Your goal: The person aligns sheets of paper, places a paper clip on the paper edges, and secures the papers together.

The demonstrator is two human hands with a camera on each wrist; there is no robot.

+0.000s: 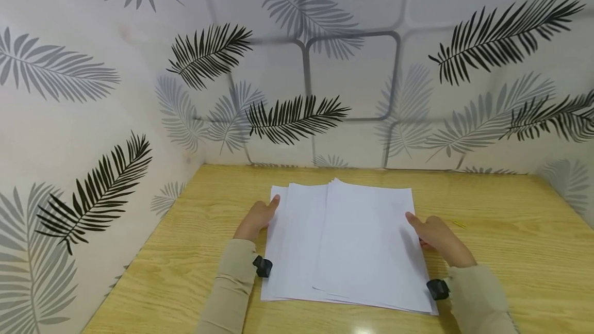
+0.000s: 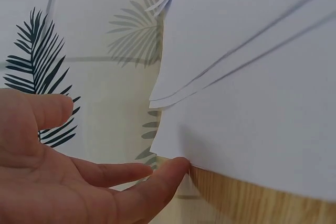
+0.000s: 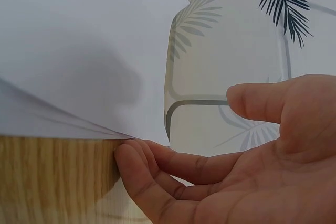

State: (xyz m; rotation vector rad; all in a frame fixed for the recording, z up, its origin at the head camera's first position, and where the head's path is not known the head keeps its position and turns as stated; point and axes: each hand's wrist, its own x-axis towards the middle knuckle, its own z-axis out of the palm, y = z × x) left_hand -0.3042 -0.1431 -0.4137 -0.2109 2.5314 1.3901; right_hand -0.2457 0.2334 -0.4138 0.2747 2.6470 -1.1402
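White paper sheets (image 1: pixel 366 246) lie in a loose, fanned stack on the wooden table, the upper sheets shifted to the right over the lower ones. At the stack's left edge is my left hand (image 1: pixel 256 219); in the left wrist view its fingertips touch the edge of the lowest visible sheet (image 2: pixel 252 140), while the thumb stands apart from the paper. My right hand (image 1: pixel 436 237) is at the right edge. Its fingers (image 3: pixel 131 166) touch the paper's edge from the side in the right wrist view, and the thumb is held away from the sheets.
The wood-grain table (image 1: pixel 185 256) extends on both sides of the paper. A small yellow item (image 1: pixel 459 224) lies right of the stack, beyond my right hand. Behind the table rises a wall covering (image 1: pixel 348 81) with a leaf pattern, which continues along the left side.
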